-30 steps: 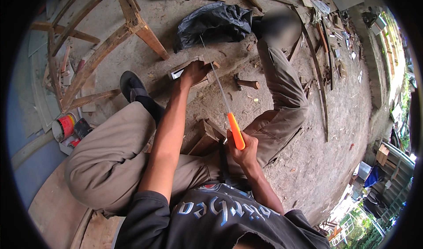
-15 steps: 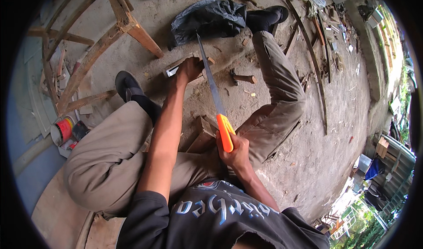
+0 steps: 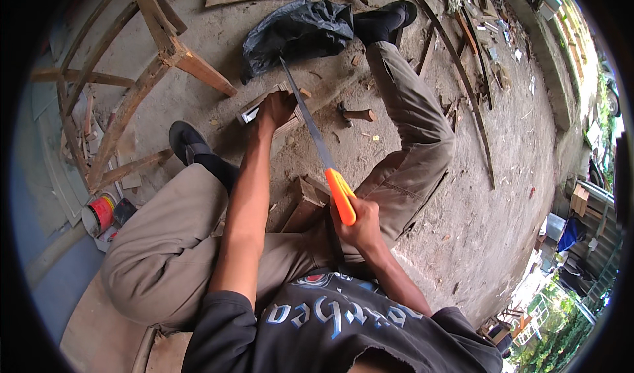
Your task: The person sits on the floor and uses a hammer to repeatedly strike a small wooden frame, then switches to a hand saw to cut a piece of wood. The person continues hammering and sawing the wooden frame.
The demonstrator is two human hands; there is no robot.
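My right hand [image 3: 360, 220] is wrapped round the orange handle of a handsaw [image 3: 309, 118]. The long grey blade points away from me, its tip against the edge of a black plastic bag [image 3: 297, 33]. My left hand [image 3: 275, 111] is closed on a piece of wood [image 3: 303, 94], whose end sticks out just past the blade. Under that hand lies a larger wooden piece [image 3: 290, 124] on the ground, partly covered by it. Where the teeth meet the wood is too small to make out. Between my legs stands a wooden block [image 3: 305, 204].
A hammer [image 3: 356, 113] lies right of the blade. At the left stands a wooden frame [image 3: 173, 54] with curved legs, near a red and yellow can [image 3: 99, 214]. Long thin strips [image 3: 456, 56] and wood scraps litter the right side. My bent legs flank the work.
The whole view has turned a little. The handsaw appears drawn slightly toward me, and both hands keep their grips.
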